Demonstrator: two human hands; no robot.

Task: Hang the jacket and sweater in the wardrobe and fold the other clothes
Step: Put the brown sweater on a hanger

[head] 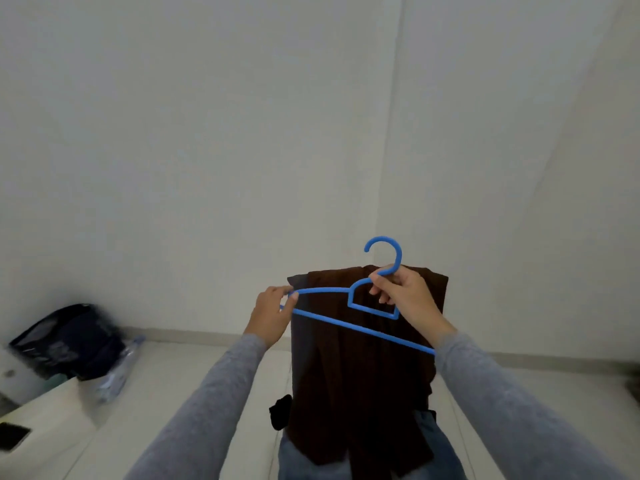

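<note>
Blue plastic hanger [360,330], head view, one item: held in the air before a white wall [207,133]. It is tilted, left end higher than right, with the hook [399,252] uppermost.

Left hand [273,315]: thumb and fingertips pinch the hanger's left tip.

Right hand [403,297]: fingers curled round the neck just under the hook.

Grey sleeves [207,393]: cover both forearms.

Dark brown garment [363,375], one item: hangs straight down directly behind the hanger, top edge about level with the right hand. The hanger lies in front of it, wholly outside the cloth. Whether the right hand also holds the cloth cannot be told, nor whether this is the jacket or the sweater.

Blue jeans [440,448]: low in frame, partly covered by the garment's lower edge. Worn or lying loose, cannot tell.

Small black cloth piece [281,412]: just left of the garment's lower part.

Dark bag [69,341]: far left, blurred, on a white surface [52,410].

Clear plastic bottle [119,370]: lying against the bag's right side.
</note>
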